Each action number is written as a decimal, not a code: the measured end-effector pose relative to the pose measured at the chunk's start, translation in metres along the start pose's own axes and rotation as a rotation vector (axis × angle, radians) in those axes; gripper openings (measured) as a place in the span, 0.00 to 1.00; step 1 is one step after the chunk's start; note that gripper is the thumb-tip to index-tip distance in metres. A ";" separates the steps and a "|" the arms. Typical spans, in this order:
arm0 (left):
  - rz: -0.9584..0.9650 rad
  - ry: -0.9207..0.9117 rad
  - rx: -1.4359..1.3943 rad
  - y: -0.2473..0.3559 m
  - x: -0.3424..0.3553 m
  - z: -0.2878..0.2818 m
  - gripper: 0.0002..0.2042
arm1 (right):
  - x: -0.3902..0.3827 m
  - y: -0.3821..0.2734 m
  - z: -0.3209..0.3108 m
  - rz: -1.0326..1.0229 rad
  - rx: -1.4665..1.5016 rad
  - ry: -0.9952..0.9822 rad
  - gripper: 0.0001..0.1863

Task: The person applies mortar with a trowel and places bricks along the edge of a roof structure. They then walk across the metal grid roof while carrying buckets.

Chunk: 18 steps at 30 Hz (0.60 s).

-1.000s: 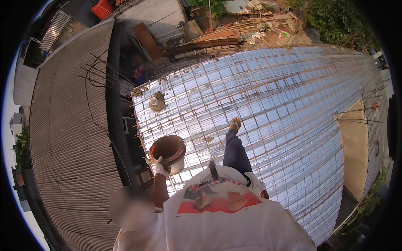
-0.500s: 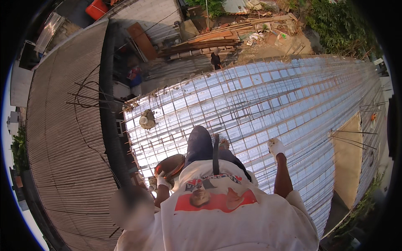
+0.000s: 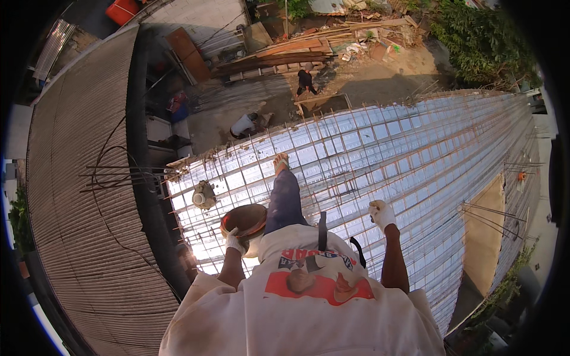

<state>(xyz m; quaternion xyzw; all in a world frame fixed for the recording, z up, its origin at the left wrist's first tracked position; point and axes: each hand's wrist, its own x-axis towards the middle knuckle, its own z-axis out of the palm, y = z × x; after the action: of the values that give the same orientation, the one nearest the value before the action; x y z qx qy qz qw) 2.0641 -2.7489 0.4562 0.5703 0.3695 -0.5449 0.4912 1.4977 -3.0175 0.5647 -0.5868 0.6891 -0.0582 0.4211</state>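
Observation:
My left hand, in a white glove, grips the near rim of a round, dark reddish-brown basin at my left hip. The basin is tilted and its inside looks mostly dark; I cannot make out any contents. My right hand, also gloved in white, is held out to the right with its fingers curled. Whether it holds anything small cannot be seen. Below both hands spreads a rebar grid over shiny metal decking. My sandalled foot is stretched forward over the grid.
A mortar-caked lump sits on the decking at left. Rebar ends jut toward a corrugated roof. An opening lies at right. Beyond the far edge, two people work near a wooden frame and stacked planks.
My leg has swung forward and my view has moved ahead, bringing more ground and a second person into sight. My left hand keeps the basin; the right hand has shifted slightly left.

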 end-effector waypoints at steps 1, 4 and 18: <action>-0.009 -0.018 -0.027 0.009 0.006 0.019 0.13 | 0.007 0.022 0.003 0.018 -0.026 0.028 0.14; 0.048 -0.119 0.006 0.054 -0.014 0.065 0.11 | -0.010 -0.019 0.012 0.371 0.139 -0.101 0.13; 0.148 -0.111 -0.019 0.197 -0.007 0.166 0.11 | -0.001 -0.156 0.038 0.631 0.419 -0.167 0.12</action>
<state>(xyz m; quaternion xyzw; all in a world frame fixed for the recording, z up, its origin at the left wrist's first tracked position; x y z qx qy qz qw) 2.2092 -2.9563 0.5065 0.5604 0.3038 -0.5343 0.5551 1.6408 -3.0484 0.6312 -0.2499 0.7721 -0.0173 0.5840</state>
